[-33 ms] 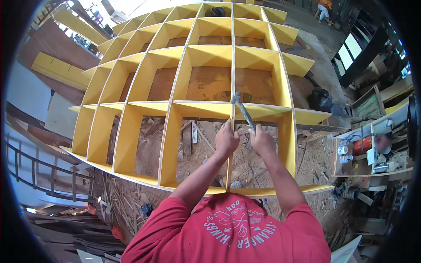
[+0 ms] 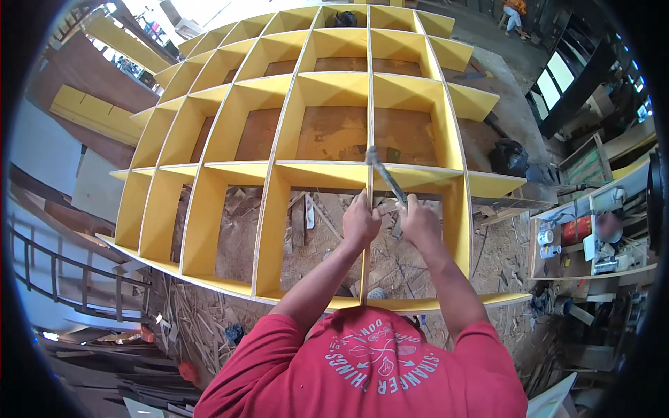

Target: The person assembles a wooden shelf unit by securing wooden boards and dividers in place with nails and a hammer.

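A large grid of interlocked yellow panels [image 2: 333,89] stretches away in front of me. My left hand [image 2: 361,221] is closed around the upper edge of a long lengthwise panel [image 2: 364,268], on the near side of a crossing panel [image 2: 317,166]. My right hand [image 2: 420,221] grips a hammer [image 2: 391,182] by its handle, just right of that lengthwise panel. The hammer's head is at the joint where the two panels cross, slightly blurred; whether it touches the wood I cannot tell.
Wood scraps [image 2: 202,327] and shavings litter the floor under and around the grid. To the right stands an open wooden box [image 2: 592,275] of cans and bottles. A black plastic bag [image 2: 509,157] lies beyond it. A ladder-like frame [image 2: 66,279] is at left; a person [image 2: 514,17] sits far off.
The hammer's head has shifted very slightly to the left over the joint. My left hand keeps its place on the panel.
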